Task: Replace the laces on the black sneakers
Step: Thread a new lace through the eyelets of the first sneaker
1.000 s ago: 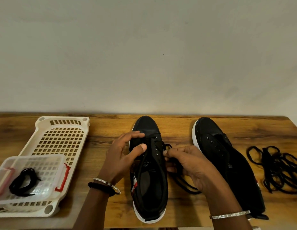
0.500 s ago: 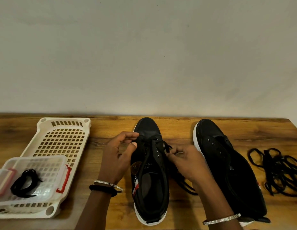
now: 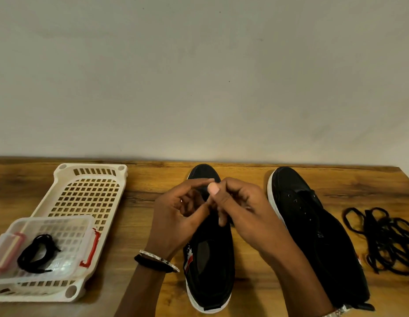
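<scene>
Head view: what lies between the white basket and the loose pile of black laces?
Head view: the middle sneaker, under the left hand and right hand, then the unlaced sneaker.

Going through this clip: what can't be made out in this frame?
Head view only.
- Eyelets of the centre sneaker: covered by the left hand and right hand; what they pinch is unclear.
- Lettering on the other sneaker: too small.
- The loose laces: cut off by the right edge.

Black sneaker [image 3: 210, 259] mid-table, toe away, unlaced sneaker [image 3: 313, 225] alongside, tangled laces [image 3: 386, 239] rightmost
</scene>
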Tool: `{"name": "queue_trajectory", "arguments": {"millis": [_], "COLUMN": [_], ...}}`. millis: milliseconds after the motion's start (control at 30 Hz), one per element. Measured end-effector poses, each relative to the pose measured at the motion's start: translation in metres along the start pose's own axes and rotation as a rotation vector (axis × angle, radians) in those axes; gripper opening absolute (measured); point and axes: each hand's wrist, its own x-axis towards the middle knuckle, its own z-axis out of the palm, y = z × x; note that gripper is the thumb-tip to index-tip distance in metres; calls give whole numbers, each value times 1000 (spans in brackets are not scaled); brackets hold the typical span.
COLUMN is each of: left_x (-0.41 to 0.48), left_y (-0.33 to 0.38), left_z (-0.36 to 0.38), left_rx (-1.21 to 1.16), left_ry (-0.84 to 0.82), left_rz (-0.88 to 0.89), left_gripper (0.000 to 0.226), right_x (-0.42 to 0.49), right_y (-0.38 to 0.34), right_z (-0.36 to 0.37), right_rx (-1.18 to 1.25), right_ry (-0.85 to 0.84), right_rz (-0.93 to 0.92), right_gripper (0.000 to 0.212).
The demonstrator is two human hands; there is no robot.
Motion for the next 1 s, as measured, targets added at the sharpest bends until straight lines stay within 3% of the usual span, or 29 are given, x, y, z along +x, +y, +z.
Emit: {"name": "queue_trajectory", "arguments": {"millis": [100,200,267,333,500,733,867,1000], "left_x": [0,-1,-1,-3,-7,-8,-5,-1], "left_y": [-4,-12,-16,-19,-24,-28,-17,6], "left_z": [3,2,0,2,11,10,7,13], "left_rx": [57,102,196,226,144,-124,-129,-145], "left_ry": [10,121,224,288,347,373,298,121], "left_rz": [27,-62,-162,-289,-562,-761,-618,-292], "left_gripper": [19,9,1,7,10,13,29,27], "right_x": [0,-5,-9,-11,-11,-17,-15,-7], "right_y": [2,1,-2,-3,7,28,21,7], "right_z": [0,-14,-27,-41,-76,-109,-95,-58], "right_rx": [-80,40,178,338,879,1372,1306,1081], "right_ry": [-15,-4,66,177,365,260,414,366], "right_rz": [-14,54,106,131,25,-186,-144,29], "right_gripper": [29,34,37,34,32,36,39,33]}}
